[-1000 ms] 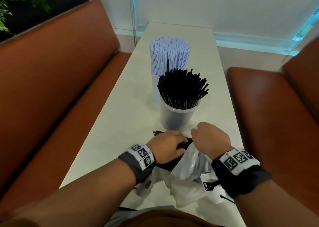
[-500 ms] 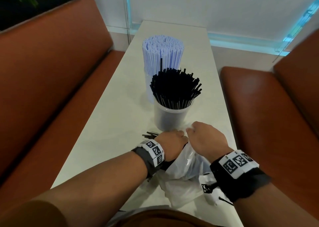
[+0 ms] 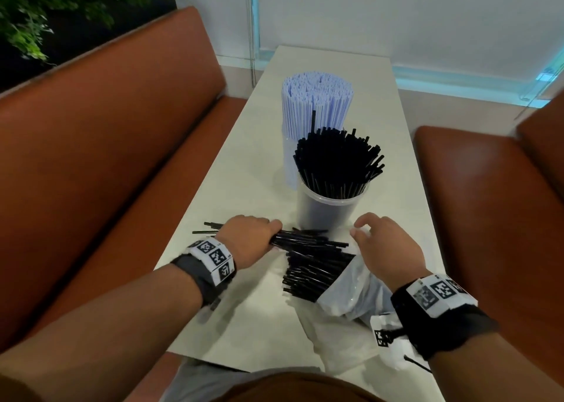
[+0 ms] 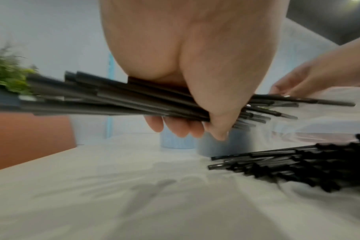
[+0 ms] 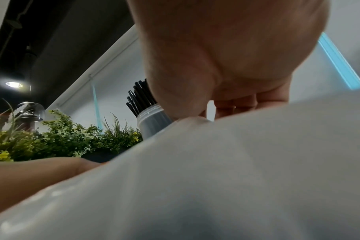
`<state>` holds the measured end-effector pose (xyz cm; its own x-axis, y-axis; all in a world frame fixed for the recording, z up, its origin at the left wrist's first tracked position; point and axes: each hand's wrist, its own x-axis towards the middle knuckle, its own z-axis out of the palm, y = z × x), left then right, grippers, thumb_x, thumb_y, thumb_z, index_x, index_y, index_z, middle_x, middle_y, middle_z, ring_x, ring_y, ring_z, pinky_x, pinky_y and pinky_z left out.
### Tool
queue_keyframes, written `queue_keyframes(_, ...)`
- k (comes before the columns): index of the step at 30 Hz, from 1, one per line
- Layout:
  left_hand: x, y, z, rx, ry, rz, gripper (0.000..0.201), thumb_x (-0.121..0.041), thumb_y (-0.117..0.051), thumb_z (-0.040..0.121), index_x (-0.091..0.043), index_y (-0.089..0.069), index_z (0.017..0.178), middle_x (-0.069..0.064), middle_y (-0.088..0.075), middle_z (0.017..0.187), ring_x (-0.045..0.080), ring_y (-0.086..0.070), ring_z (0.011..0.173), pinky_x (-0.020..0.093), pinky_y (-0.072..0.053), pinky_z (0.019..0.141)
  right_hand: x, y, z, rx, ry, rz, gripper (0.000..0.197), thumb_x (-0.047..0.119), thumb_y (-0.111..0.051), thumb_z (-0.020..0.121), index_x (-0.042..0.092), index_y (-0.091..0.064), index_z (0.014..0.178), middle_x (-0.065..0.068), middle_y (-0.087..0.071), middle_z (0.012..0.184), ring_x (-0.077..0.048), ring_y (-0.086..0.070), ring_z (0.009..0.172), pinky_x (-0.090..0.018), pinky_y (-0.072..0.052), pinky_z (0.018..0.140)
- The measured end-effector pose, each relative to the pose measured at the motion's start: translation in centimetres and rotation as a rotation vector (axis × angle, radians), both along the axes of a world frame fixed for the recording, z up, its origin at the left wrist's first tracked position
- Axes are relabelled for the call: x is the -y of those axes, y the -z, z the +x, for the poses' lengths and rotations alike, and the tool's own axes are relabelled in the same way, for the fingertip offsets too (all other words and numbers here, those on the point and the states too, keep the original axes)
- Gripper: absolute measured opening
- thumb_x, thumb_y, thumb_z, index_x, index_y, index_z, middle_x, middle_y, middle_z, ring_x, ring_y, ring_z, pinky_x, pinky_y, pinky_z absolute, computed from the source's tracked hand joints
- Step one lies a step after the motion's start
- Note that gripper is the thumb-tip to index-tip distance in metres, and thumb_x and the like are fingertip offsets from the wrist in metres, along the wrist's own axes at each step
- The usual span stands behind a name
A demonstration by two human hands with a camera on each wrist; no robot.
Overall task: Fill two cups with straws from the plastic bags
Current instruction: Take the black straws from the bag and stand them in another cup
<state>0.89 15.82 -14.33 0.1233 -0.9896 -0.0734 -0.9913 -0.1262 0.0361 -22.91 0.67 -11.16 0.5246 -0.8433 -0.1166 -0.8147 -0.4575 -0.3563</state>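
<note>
Left hand (image 3: 247,240) fingers (image 4: 175,126) clamped round a bundle of black straws (image 4: 134,100) above the tabletop (image 3: 244,194), right hand (image 3: 386,246) fingers loosely apart over the plastic bag (image 3: 354,291), remaining straws (image 3: 314,275) spilling from it, two filled cups beyond.

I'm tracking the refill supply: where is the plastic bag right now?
In the head view the plastic bag lies on the table's near right, under the right hand, black straws spilling from its mouth toward the left hand.
</note>
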Motion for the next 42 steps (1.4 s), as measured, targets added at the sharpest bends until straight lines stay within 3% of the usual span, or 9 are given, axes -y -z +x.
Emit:
queue_keyframes(9, -1.3, -1.8, -0.8, -0.202, -0.093, -0.168, 0.023, -0.03, -0.057, 0.094, -0.028, -0.052, 0.117, -0.005, -0.065, 0.098, 0.023, -0.062, 0.084, 0.034, -0.045, 0.063, -3.8, -2.3, 1.6, 0.999, -0.056, 0.112, 0.043, 0.057, -0.038, 0.096, 0.026, -0.065, 0.107, 0.01, -0.066, 0.103, -0.002, -0.06, 0.103, -0.014, -0.045, 0.087)
queue_keyframes(13, 0.0, -3.2, -4.3, -0.221, -0.007, -0.22, 0.031, -0.031, -0.059, 0.091, -0.029, -0.052, 0.121, -0.007, -0.066, 0.102, 0.021, -0.063, 0.086, 0.036, -0.051, 0.067, -4.6, -2.9, 2.2, 0.917, -0.024, 0.164, 0.036, 0.053, -0.041, 0.097, 0.029, -0.068, 0.094, 0.014, -0.068, 0.09, 0.002, -0.061, 0.087, -0.007, -0.043, 0.075)
queue_keyframes(17, 0.5, -3.7, -5.1, -0.2, 0.012, -0.229, 0.033, -0.029, -0.057, 0.092, -0.029, -0.051, 0.125, -0.006, -0.065, 0.106, 0.022, -0.063, 0.089, 0.037, -0.051, 0.068, -3.4, -2.9, 0.9, 0.996, 0.144, 0.098, 0.032, 0.052, -0.044, 0.098, 0.035, -0.07, 0.092, 0.012, -0.068, 0.099, -0.001, -0.063, 0.098, -0.026, -0.048, 0.088)
queue_keyframes(22, 1.7, -4.4, -7.4, -0.173, 0.07, -0.274, 0.035, -0.032, -0.063, 0.085, -0.027, -0.05, 0.117, -0.005, -0.067, 0.1, 0.024, -0.065, 0.082, 0.03, -0.04, 0.058, -4.4, -2.7, 1.5, 0.96, 0.079, 0.272, 0.044, 0.047, -0.044, 0.105, 0.03, -0.076, 0.08, 0.009, -0.075, 0.084, -0.004, -0.069, 0.084, -0.026, -0.051, 0.08)
queue_keyframes(26, 2.4, -4.9, -7.5, -0.151, 0.028, -0.275, 0.032, -0.036, -0.059, 0.091, -0.029, -0.046, 0.119, -0.004, -0.066, 0.102, 0.025, -0.065, 0.083, 0.03, -0.04, 0.059, -4.2, -3.3, 1.0, 1.088, 0.122, 0.212, 0.04, 0.056, -0.046, 0.095, 0.033, -0.076, 0.082, 0.012, -0.074, 0.083, 0.0, -0.068, 0.081, -0.01, -0.049, 0.071)
queue_keyframes(30, 3.0, -5.3, -9.5, -0.207, 0.09, -0.319, 0.046, -0.031, -0.063, 0.086, -0.024, -0.048, 0.129, -0.003, -0.068, 0.099, 0.024, -0.065, 0.077, 0.028, -0.033, 0.054, -4.5, -2.9, 2.0, 0.898, 0.04, 0.281, 0.036, 0.038, -0.049, 0.102, 0.025, -0.078, 0.084, 0.009, -0.075, 0.082, -0.003, -0.069, 0.08, -0.029, -0.056, 0.075)
queue_keyframes(33, 3.3, -5.6, -9.5, -0.276, 0.066, -0.351, 0.046, -0.03, -0.061, 0.089, -0.028, -0.048, 0.133, -0.004, -0.069, 0.108, 0.024, -0.066, 0.085, 0.029, -0.038, 0.056, -4.5, -2.9, 2.1, 1.007, 0.092, 0.383, 0.043, 0.047, -0.046, 0.102, 0.028, -0.08, 0.086, 0.006, -0.077, 0.088, -0.008, -0.072, 0.087, -0.026, -0.057, 0.077)
queue_keyframes(38, 3.1, -9.2, -7.9, -0.957, -0.052, -0.582, 0.022, -0.034, -0.058, 0.096, -0.041, -0.053, 0.116, -0.007, -0.071, 0.096, 0.016, -0.069, 0.09, 0.037, -0.056, 0.087, -3.8, -2.8, 1.9, 1.176, 0.265, 0.661, 0.053, 0.056, -0.041, 0.103, 0.016, -0.076, 0.103, -0.006, -0.078, 0.099, -0.02, -0.074, 0.099, -0.032, -0.057, 0.083)
queue_keyframes(42, 3.4, -13.7, -8.3, -1.536, -0.076, -0.962, 0.013, -0.024, -0.065, 0.09, -0.036, -0.065, 0.095, -0.006, -0.063, 0.074, 0.016, -0.062, 0.068, 0.051, -0.058, 0.086, -3.5, -2.7, 2.0, 1.207, 0.364, 0.868, 0.061, 0.059, -0.04, 0.102, 0.008, -0.071, 0.112, -0.012, -0.076, 0.107, -0.028, -0.072, 0.105, -0.041, -0.055, 0.093)
